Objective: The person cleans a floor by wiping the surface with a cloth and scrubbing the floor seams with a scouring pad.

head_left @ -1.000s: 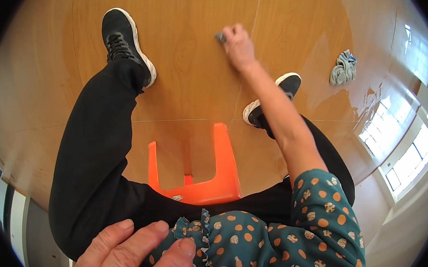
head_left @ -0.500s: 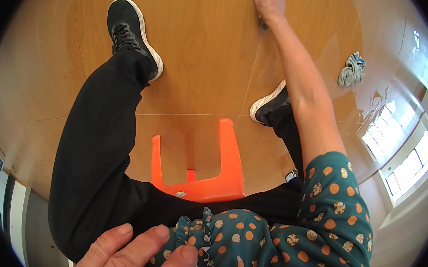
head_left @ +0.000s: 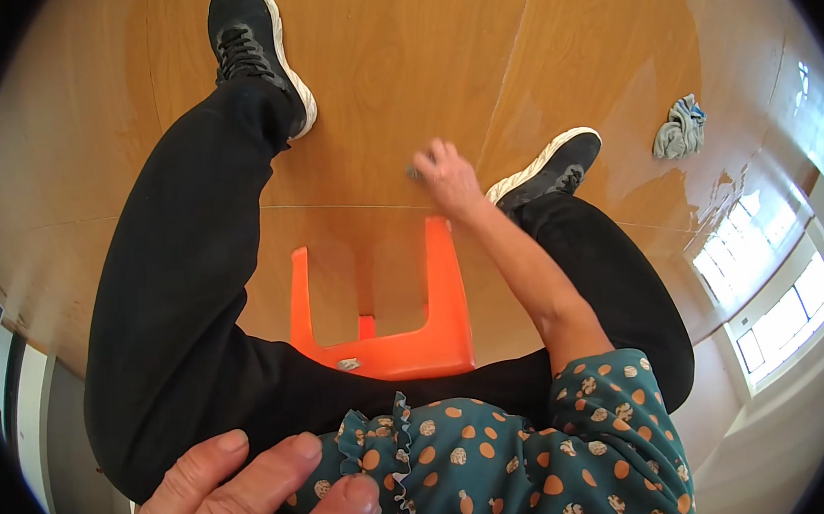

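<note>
My right hand is low over the brown wood-look floor, between my shoes and just beyond an orange plastic stool. Its fingers are closed round a small grey-green thing. Most of that thing is hidden, and I cannot tell its kind. Close to the camera, my left hand rests over my lap with its fingers spread apart and nothing in them. The skin of its fingers looks wet.
A crumpled grey cloth lies on the floor at the right, beside a wet patch. My left shoe and right shoe stand on either side. Bright windows show at the right edge.
My right hand has come back from the top of the view toward the stool, moving left, with the small thing in it. My right knee has swung outward. The left hand stays put.
</note>
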Action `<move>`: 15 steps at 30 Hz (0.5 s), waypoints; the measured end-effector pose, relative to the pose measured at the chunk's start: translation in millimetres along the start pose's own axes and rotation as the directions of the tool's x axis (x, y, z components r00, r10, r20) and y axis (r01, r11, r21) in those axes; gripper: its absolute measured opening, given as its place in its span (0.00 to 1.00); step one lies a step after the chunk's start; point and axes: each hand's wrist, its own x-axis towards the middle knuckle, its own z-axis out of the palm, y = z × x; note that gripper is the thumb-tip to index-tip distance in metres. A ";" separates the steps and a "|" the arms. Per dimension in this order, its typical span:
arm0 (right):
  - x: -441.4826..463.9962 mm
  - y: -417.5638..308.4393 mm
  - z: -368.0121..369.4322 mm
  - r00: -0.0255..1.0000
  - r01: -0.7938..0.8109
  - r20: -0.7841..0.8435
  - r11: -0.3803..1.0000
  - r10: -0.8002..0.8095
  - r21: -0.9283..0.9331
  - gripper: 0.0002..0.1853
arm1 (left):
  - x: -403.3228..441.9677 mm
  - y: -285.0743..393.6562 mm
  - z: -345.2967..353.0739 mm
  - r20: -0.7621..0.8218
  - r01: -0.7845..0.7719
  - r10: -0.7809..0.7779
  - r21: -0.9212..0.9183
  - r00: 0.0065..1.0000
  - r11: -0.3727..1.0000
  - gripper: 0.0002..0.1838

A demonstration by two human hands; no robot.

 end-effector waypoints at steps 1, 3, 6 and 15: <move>32.0 3.0 -8.9 0.997 -0.017 -0.072 0.999 0.013 -0.052 0.09 | 0.8 0.0 -0.9 0.015 0.002 -0.002 0.008 1.000 1.000 0.08; 107.1 23.6 -29.0 0.975 -0.103 -0.196 0.995 0.102 0.002 0.08 | 2.0 2.1 -2.1 0.037 0.003 -0.004 0.013 0.999 1.000 0.08; 189.4 48.8 -64.4 0.930 -0.177 -0.312 0.980 0.195 0.085 0.11 | 4.3 7.1 -3.3 0.037 0.010 -0.010 0.008 0.999 1.000 0.08; -28.0 -17.5 15.7 0.995 -0.016 0.103 1.000 0.018 -0.015 0.09 | 3.7 2.5 -2.8 0.050 -0.050 0.049 0.020 0.998 0.999 0.10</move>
